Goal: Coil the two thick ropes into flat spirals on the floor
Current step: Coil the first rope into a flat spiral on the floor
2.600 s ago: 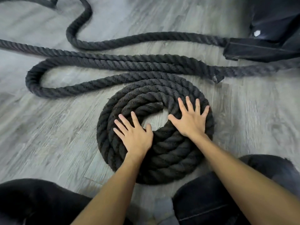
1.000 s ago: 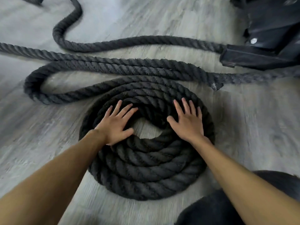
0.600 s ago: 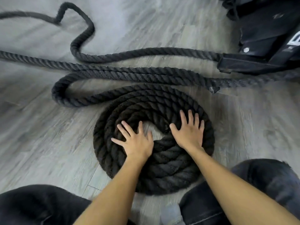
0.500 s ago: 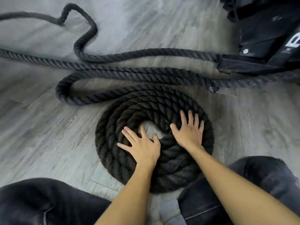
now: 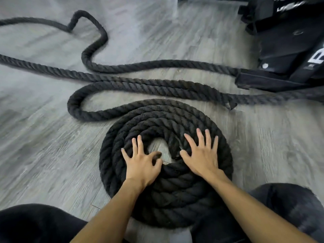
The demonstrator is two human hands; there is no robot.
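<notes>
**Both palms on the rope spiral**

The coil lies flat on the grey wood floor right in front of your knees — several rings of thick black rope wound tight against one another, with a small patch of bare floor showing at the centre. Your left hand rests on the left inner rings, the outer fingers spread, the thumb and forefinger curled at the edge of the centre opening; whether they pinch anything there you cannot tell from this view. Your right hand lies flat on the right side of the coil, fingers spread wide and gripping nothing. The two hands sit apart, one on either side of the opening.

From the top left of the coil the loose rope runs out, bends round in a loop and doubles back to the right, ending in a frayed tip just beyond the coil. Beside that run, a second rope snakes across the floor toward a black piece of equipment at the upper right — still uncoiled. Your dark trouser legs fill the bottom corners.
</notes>
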